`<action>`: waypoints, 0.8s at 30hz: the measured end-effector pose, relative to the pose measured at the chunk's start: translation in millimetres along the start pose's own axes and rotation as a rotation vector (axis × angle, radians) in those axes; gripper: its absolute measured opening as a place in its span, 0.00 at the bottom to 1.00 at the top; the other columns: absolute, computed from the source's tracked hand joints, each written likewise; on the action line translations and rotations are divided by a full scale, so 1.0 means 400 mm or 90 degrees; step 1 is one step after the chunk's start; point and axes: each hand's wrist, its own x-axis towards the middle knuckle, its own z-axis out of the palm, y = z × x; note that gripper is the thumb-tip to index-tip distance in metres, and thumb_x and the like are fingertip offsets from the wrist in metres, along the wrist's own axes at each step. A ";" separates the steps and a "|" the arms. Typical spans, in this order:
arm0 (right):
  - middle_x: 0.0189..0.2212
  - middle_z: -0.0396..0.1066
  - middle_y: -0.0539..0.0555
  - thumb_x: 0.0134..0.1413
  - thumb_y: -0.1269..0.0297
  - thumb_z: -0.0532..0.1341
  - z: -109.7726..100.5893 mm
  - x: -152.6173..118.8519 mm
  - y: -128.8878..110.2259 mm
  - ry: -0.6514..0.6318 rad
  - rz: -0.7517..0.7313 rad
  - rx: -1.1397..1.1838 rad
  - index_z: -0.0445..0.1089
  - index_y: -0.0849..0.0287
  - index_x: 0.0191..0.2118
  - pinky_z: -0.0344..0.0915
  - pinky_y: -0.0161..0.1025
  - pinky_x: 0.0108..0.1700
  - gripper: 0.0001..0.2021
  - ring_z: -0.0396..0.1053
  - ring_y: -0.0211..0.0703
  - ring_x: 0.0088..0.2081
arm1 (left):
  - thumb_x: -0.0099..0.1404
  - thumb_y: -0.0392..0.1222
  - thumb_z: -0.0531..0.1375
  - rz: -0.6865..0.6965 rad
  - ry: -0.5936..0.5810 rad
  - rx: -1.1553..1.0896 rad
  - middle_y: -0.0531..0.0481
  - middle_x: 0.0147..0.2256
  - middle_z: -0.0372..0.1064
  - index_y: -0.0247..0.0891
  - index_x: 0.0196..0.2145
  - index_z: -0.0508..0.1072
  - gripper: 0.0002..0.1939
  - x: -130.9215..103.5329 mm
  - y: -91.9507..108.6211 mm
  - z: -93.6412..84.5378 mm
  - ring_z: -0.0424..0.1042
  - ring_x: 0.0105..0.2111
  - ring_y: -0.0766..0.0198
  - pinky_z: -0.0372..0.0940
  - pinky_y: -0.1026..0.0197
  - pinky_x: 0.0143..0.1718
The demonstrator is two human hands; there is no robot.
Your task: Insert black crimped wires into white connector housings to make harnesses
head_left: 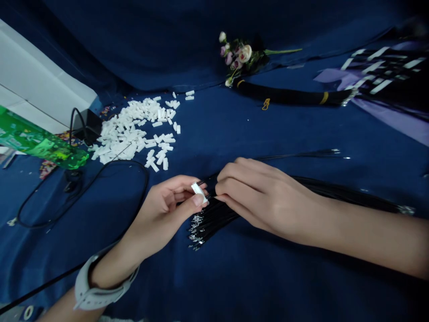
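Grey wrist strap (pixel 98 299) up close; I've got left hand (pixel 161 214) gripping white connector (pixel 197 190), right hand (pixel 259 194) pinching black wire (pixel 211 196) (whole heap of white pieces (pixel 115 134) farther off).

Your one camera sits on your head, facing forward and down over the dark blue cloth (pixel 208 286), near enough that your bare left hand (pixel 161 212) and bare right hand (pixel 268 197) fall around the middle; your forearms (pixel 362 235) enter from the lower left and right edges, and the green-stemmed, cream-and-mauve flower spray (pixel 244 54) lies farther off, toward the top
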 end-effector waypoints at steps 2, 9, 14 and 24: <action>0.38 0.67 0.59 0.60 0.76 0.52 0.004 -0.002 0.003 0.012 -0.019 -0.018 0.67 0.68 0.35 0.62 0.40 0.37 0.07 0.60 0.41 0.37 | 0.57 0.40 0.67 -0.002 -0.008 -0.001 0.56 0.29 0.75 0.43 0.35 0.77 0.07 0.001 -0.001 0.001 0.74 0.32 0.71 0.69 0.75 0.34; 0.35 0.67 0.57 0.61 0.77 0.50 0.013 -0.006 0.003 -0.006 -0.038 0.002 0.66 0.67 0.35 0.62 0.40 0.37 0.08 0.59 0.39 0.35 | 0.56 0.39 0.67 -0.007 -0.017 -0.007 0.56 0.28 0.74 0.42 0.34 0.77 0.06 0.008 -0.012 0.004 0.74 0.31 0.71 0.69 0.75 0.33; 0.33 0.66 0.57 0.60 0.79 0.49 0.016 -0.007 -0.001 -0.005 -0.036 0.023 0.65 0.67 0.32 0.61 0.38 0.37 0.10 0.57 0.37 0.32 | 0.55 0.41 0.68 -0.053 -0.009 -0.029 0.54 0.29 0.73 0.40 0.34 0.77 0.08 0.012 -0.013 0.006 0.73 0.31 0.71 0.69 0.74 0.33; 0.34 0.65 0.57 0.59 0.81 0.47 0.019 -0.012 -0.003 -0.018 -0.024 0.071 0.65 0.67 0.33 0.64 0.38 0.39 0.11 0.59 0.38 0.34 | 0.52 0.41 0.70 -0.115 0.013 -0.096 0.54 0.30 0.75 0.40 0.33 0.77 0.10 0.012 -0.011 0.015 0.74 0.32 0.70 0.70 0.73 0.34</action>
